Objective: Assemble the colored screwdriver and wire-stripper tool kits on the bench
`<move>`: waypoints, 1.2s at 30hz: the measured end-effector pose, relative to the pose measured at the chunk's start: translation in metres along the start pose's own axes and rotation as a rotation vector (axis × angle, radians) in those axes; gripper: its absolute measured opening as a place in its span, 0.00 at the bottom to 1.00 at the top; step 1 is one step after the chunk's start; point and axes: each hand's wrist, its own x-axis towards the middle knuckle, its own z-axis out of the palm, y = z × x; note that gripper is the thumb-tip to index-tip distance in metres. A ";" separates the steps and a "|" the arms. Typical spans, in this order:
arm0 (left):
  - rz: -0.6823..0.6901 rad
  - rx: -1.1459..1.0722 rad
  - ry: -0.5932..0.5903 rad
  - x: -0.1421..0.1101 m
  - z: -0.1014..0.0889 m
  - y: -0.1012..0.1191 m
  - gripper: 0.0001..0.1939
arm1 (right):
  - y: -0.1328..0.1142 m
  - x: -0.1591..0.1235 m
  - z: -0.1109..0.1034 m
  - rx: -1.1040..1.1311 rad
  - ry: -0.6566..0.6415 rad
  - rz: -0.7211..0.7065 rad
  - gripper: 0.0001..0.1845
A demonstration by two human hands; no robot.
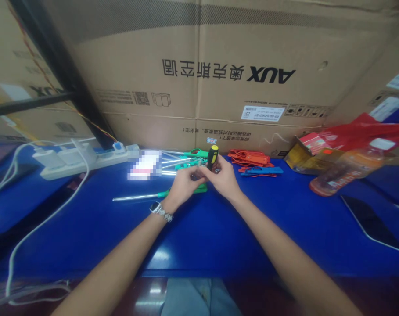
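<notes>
My right hand [224,175] is closed around the lower part of a screwdriver [213,155] with a black and yellow handle, which points up. My left hand [187,182] meets it, its fingers pinched together on something small that I cannot make out. Under and behind the hands lie several green long-necked lighters [164,194] with metal tubes pointing left. Just right of my right hand are stacked red plastic pieces [250,159] and blue plastic pieces [261,171].
A white power strip [66,166] with plugs and cables lies on the blue table [199,241] at left. To the right are a drink bottle [347,169], an open small box [293,153], a red bag [357,131] and a phone [373,224]. A large carton [199,105] stands behind.
</notes>
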 end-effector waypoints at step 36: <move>-0.004 0.008 -0.219 -0.004 -0.011 -0.003 0.11 | -0.012 0.001 -0.022 0.210 -0.410 0.065 0.15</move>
